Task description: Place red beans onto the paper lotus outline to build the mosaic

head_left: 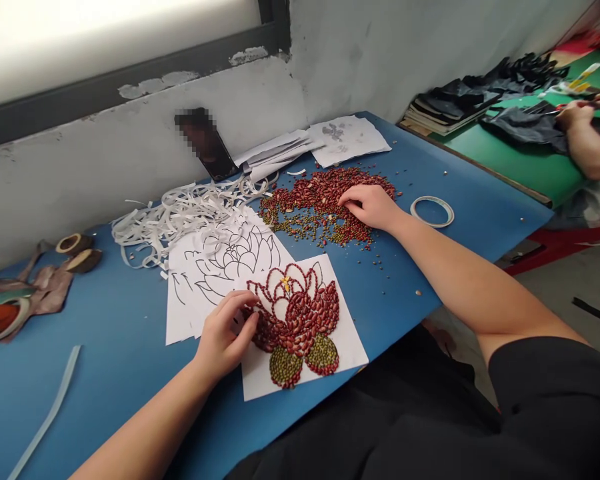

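Head view: one bean picture [305, 313], flower in red beans with two green-bean rounds below, on a white card [347, 343], just right of the left hand [227, 333]. Left hand: at the card's left edge, fingers curved, thumb and forefinger narrowly apart; anything between them cannot be told. Right hand [373, 205]: at the loose beans, fingertips drawn together; whether a bean is pinched cannot be told. Red beans [325, 187]: loose heap, around and beyond the right hand's fingertips. Green beans [300, 227]: scattered, left of the right hand. Line drawings [183, 320]: flower outlines on white paper, beyond the left hand, partly under the card. Paper strips [180, 213]: tangled, farther beyond the left hand. Phone [223, 161]: leaning on the wall, past the strips. Papers [280, 152]: stacked, beyond the right hand, to its left. Tape roll [450, 215]: lying flat, right of the right hand. Blue table [140, 373]: under all these. Co-worker's hand [577, 117]: at black cloth [527, 130], far right of the right hand.
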A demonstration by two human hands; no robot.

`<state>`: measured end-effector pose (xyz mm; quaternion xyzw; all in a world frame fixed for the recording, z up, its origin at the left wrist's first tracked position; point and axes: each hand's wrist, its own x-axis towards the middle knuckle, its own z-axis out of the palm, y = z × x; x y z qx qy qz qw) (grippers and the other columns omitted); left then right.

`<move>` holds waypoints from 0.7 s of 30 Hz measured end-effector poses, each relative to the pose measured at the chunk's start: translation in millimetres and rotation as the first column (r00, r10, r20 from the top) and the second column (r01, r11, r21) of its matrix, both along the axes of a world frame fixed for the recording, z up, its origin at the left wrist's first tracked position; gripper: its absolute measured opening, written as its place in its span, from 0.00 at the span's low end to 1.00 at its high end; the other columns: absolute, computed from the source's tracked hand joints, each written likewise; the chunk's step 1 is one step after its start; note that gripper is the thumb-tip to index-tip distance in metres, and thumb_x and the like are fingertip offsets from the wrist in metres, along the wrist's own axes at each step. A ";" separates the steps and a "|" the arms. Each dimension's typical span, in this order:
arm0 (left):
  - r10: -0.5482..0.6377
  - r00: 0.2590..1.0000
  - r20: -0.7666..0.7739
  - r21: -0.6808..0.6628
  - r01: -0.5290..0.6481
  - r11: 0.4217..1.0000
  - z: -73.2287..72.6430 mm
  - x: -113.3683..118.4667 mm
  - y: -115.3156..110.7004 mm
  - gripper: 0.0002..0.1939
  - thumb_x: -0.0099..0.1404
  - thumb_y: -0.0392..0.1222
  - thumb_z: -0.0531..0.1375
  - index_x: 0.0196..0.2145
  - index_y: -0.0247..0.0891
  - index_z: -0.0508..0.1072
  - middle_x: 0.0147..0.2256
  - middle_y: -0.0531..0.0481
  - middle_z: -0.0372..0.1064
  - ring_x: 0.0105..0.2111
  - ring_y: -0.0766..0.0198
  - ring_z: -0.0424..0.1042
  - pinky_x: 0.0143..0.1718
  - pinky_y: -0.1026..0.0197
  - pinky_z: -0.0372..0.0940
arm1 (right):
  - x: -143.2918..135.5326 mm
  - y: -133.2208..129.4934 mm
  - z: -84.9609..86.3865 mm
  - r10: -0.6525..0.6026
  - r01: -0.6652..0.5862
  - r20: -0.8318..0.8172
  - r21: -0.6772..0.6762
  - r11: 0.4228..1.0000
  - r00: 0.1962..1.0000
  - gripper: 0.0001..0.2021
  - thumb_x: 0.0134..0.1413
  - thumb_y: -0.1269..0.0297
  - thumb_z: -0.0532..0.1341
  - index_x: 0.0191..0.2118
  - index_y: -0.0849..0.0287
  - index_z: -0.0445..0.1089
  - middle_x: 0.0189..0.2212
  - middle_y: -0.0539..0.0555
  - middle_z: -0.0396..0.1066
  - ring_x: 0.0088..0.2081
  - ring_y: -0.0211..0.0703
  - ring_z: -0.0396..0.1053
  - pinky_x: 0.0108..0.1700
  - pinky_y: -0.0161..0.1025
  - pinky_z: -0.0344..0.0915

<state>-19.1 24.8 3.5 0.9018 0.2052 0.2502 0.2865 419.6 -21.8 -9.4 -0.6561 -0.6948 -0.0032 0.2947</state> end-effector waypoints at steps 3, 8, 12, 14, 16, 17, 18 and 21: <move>-0.007 1.000 -0.019 -0.016 0.006 1.000 0.3 -0.1 0.5 0.09 0.73 0.33 0.56 0.48 0.42 0.70 0.44 0.49 0.73 0.43 0.66 0.74 0.45 0.65 0.70 | 2.1 0.6 -2.2 -0.021 0.020 0.012 0.026 0.999 1.000 0.15 0.58 0.74 0.56 0.36 0.59 0.81 0.43 0.59 0.82 0.48 0.53 0.79 0.58 0.52 0.72; -0.017 1.000 -0.024 -0.067 0.015 0.998 0.7 0.8 2.8 0.08 0.73 0.34 0.56 0.47 0.42 0.71 0.42 0.50 0.74 0.40 0.67 0.74 0.42 0.66 0.70 | -0.1 0.7 -4.0 -0.037 0.035 0.036 0.043 0.998 0.999 0.16 0.53 0.76 0.56 0.38 0.59 0.82 0.45 0.60 0.81 0.49 0.54 0.77 0.59 0.52 0.71; -0.004 1.000 0.007 -0.117 0.005 0.993 1.0 1.2 4.3 0.08 0.73 0.35 0.56 0.46 0.42 0.72 0.40 0.51 0.74 0.39 0.66 0.75 0.42 0.65 0.70 | -12.0 4.2 -2.7 -0.029 0.028 0.054 0.017 0.999 0.998 0.19 0.50 0.78 0.54 0.39 0.61 0.81 0.46 0.61 0.80 0.50 0.54 0.76 0.59 0.52 0.69; 0.005 1.000 0.011 -0.139 -0.004 0.990 1.3 0.7 4.6 0.07 0.73 0.36 0.56 0.46 0.42 0.72 0.40 0.50 0.75 0.39 0.66 0.75 0.42 0.64 0.71 | -21.1 8.7 2.0 0.003 -0.003 0.059 -0.009 1.000 0.998 0.17 0.53 0.77 0.54 0.39 0.60 0.80 0.44 0.60 0.80 0.48 0.52 0.76 0.57 0.50 0.70; 0.021 1.000 0.015 -0.156 -0.018 0.988 1.6 -0.2 4.7 0.07 0.73 0.36 0.56 0.45 0.41 0.73 0.40 0.50 0.75 0.39 0.64 0.76 0.41 0.63 0.72 | -29.5 14.7 10.6 0.045 -0.038 0.077 -0.092 0.995 0.996 0.16 0.56 0.75 0.56 0.42 0.58 0.80 0.42 0.58 0.80 0.45 0.49 0.76 0.54 0.47 0.70; 0.027 0.999 0.018 -0.163 -0.024 0.986 1.6 -0.8 4.9 0.07 0.73 0.37 0.56 0.45 0.41 0.73 0.40 0.49 0.75 0.39 0.64 0.76 0.42 0.63 0.72 | -32.7 17.9 16.1 0.059 -0.042 0.100 -0.169 0.985 0.993 0.15 0.57 0.74 0.57 0.43 0.58 0.80 0.43 0.58 0.80 0.45 0.49 0.76 0.52 0.46 0.70; 0.032 0.999 0.022 -0.169 -0.028 0.985 1.4 -1.5 5.1 0.07 0.73 0.37 0.56 0.45 0.41 0.73 0.40 0.49 0.75 0.39 0.63 0.76 0.42 0.62 0.72 | -35.0 20.9 21.8 0.058 -0.026 0.122 -0.252 0.967 0.991 0.15 0.56 0.75 0.58 0.44 0.58 0.80 0.44 0.58 0.81 0.45 0.50 0.76 0.51 0.46 0.70; 0.031 0.999 0.033 -0.182 -0.024 0.983 -0.3 -4.2 6.0 0.07 0.73 0.37 0.56 0.45 0.41 0.74 0.40 0.48 0.75 0.39 0.63 0.76 0.41 0.62 0.73 | -37.6 26.8 35.8 -0.024 0.086 0.159 -0.394 0.915 0.987 0.14 0.54 0.77 0.60 0.41 0.57 0.81 0.41 0.56 0.81 0.42 0.49 0.76 0.46 0.44 0.68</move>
